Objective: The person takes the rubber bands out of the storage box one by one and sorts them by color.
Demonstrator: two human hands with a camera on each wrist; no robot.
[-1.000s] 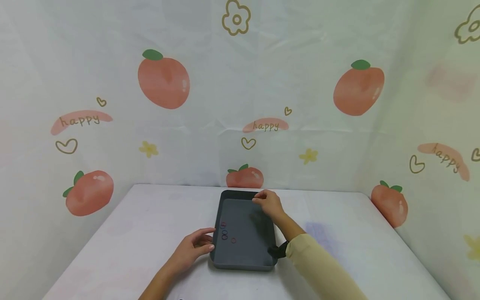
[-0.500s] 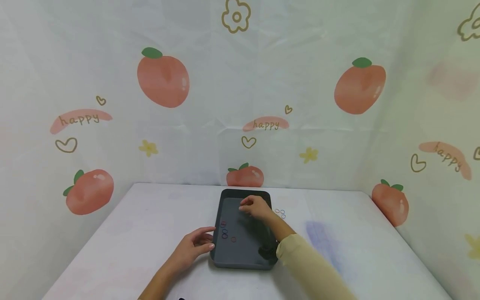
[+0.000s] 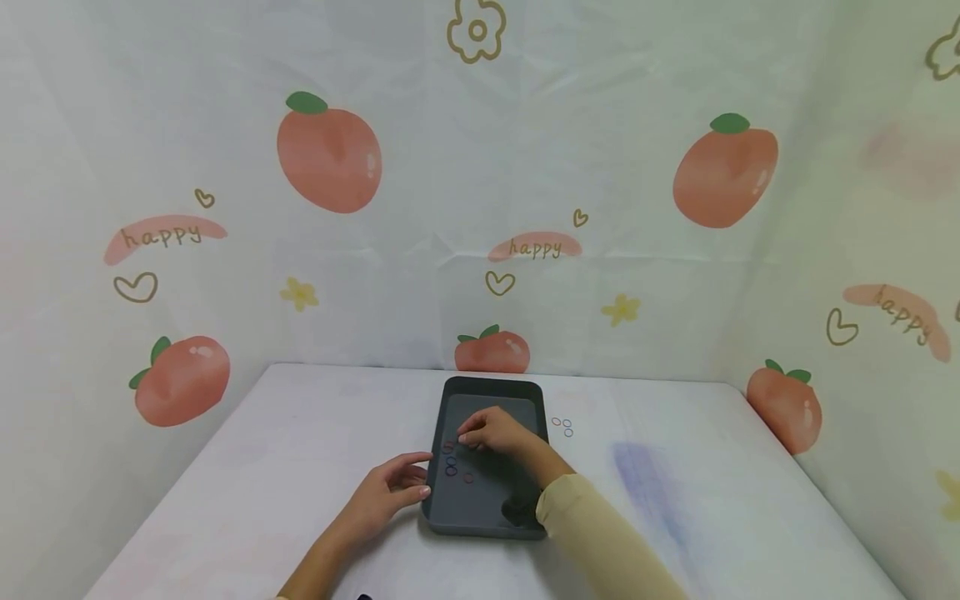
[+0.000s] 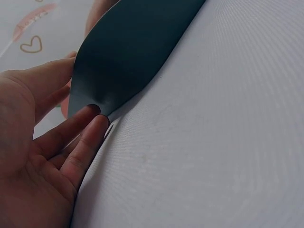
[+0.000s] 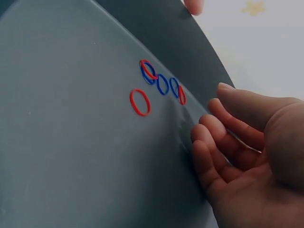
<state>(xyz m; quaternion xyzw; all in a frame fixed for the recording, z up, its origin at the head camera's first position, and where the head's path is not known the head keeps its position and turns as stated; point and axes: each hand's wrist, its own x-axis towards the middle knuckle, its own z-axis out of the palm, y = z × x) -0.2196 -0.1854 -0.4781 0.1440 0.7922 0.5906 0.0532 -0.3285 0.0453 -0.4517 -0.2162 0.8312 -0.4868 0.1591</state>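
right hand (image 3: 498, 433) has come from tray's far rim toward near-left, now over tray floor just beside small rubber bands (image 5: 156, 83); fingers loosely spread, holding nothing, not touching bands. left hand (image 3: 390, 492) unmoved, relaxed fingers pressing outer left wall of dark grey tray (image 3: 491, 521), steadying it. red and blue bands clustered by left wall. few more bands (image 3: 562, 427) on white table (image 3: 285, 450), right of tray.

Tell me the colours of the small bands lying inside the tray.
Red and blue bands, clearest in the right wrist view.
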